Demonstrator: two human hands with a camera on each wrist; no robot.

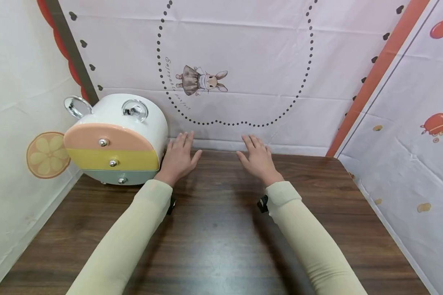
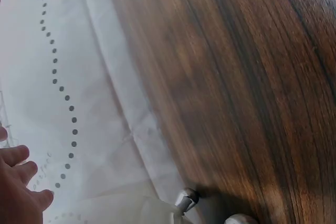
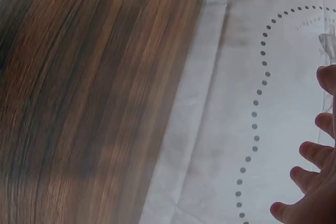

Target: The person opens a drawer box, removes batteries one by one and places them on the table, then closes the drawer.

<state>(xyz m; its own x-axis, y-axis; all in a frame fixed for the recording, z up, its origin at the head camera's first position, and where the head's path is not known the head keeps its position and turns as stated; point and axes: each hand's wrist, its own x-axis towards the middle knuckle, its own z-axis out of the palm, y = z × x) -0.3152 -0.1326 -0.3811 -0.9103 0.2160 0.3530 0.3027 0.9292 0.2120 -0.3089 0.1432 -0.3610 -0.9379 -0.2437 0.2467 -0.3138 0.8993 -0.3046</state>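
Observation:
My left hand (image 1: 178, 159) is held out with its fingers extended, just right of a small drawer box (image 1: 133, 108). Nothing is in its grasp. The box has a white rounded body, two shiny metal rings on top, and orange, yellow and green drawer fronts with silver knobs. In the left wrist view, the left hand's fingers (image 2: 23, 169) show at the lower left edge. Across from it, my right hand (image 1: 259, 159) is likewise spread and holds nothing, above the back part of the table. Its fingers (image 3: 315, 153) enter the right wrist view from the right.
A dark wood-grain table (image 1: 214, 229) lies beneath both arms. Behind it hangs a white printed cloth (image 1: 243, 49) with a rabbit figure and a dotted outline. More printed cloth (image 1: 402, 164) borders the right side, and another stretch runs along the left.

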